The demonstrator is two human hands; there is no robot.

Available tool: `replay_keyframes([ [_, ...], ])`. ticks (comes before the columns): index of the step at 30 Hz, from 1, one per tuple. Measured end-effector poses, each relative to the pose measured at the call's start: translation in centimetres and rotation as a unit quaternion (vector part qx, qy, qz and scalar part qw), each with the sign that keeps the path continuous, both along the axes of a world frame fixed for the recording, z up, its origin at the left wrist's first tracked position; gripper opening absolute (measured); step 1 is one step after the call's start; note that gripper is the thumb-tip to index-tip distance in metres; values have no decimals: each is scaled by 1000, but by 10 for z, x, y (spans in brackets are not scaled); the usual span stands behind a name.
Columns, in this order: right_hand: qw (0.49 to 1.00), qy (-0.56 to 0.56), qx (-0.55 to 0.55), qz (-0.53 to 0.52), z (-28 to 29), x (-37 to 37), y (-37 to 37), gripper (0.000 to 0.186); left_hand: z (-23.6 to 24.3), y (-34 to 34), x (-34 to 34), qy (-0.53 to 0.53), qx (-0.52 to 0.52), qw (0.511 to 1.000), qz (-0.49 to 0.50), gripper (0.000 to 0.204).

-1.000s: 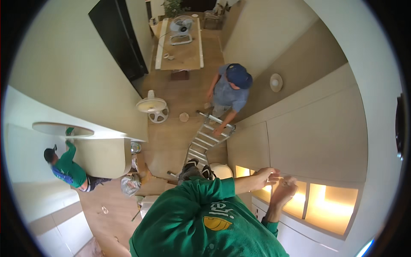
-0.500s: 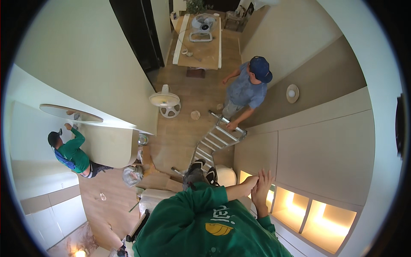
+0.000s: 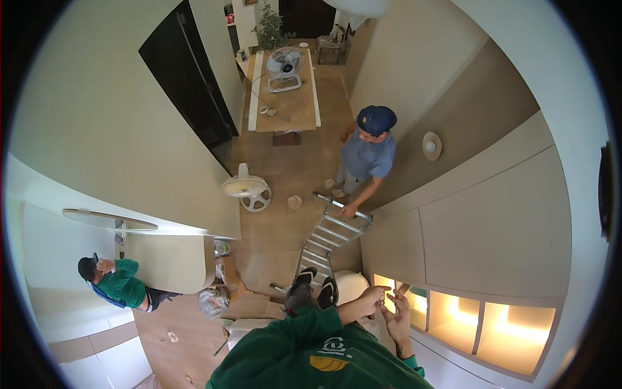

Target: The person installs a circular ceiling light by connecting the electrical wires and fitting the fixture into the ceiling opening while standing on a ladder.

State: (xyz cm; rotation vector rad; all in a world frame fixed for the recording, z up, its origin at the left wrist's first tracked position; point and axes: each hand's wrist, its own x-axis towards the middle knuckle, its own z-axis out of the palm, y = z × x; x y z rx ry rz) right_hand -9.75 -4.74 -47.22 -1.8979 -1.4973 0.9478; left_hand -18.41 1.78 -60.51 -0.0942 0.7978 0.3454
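My left hand (image 3: 373, 296) and my right hand (image 3: 398, 316) are close together in front of the lit shelf niches (image 3: 451, 316). The left fingers are curled towards the right hand. The right fingers are bent, and a small brownish thing shows at their tips, too small to name. Below, my shoes (image 3: 327, 292) are at the rungs of an aluminium ladder (image 3: 329, 235). A person in a blue shirt and cap (image 3: 369, 152) stands at its far end with one hand on it.
Pale cabinet doors (image 3: 492, 214) run along the right. Left of the ladder stands a floor fan (image 3: 246, 188); further off, a second fan (image 3: 284, 68) sits on a covered table (image 3: 295, 117). Another person in green (image 3: 120, 282) is by a counter (image 3: 172, 259). Cardboard (image 3: 249, 305) lies below.
My hands have moved apart from an overlapping hold, and the right fingers have bent. The person in blue has lowered their head towards the ladder. The person in green has brought a hand to their head.
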Motion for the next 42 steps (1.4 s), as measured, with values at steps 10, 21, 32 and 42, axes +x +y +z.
replay_keyframes([
  [10,975,-210,69,8,5,-8,20,18,46,1,-2,-65,-52,994,-67,32],
  [21,988,-106,26,-112,11,20,24,10,55,10,-9,-89,76,986,-115,53],
  [32,996,-66,37,-41,34,-10,32,28,52,26,2,13,46,992,-114,72],
  [42,992,-85,68,-69,34,-4,24,19,77,30,-2,-43,16,992,-121,75],
])
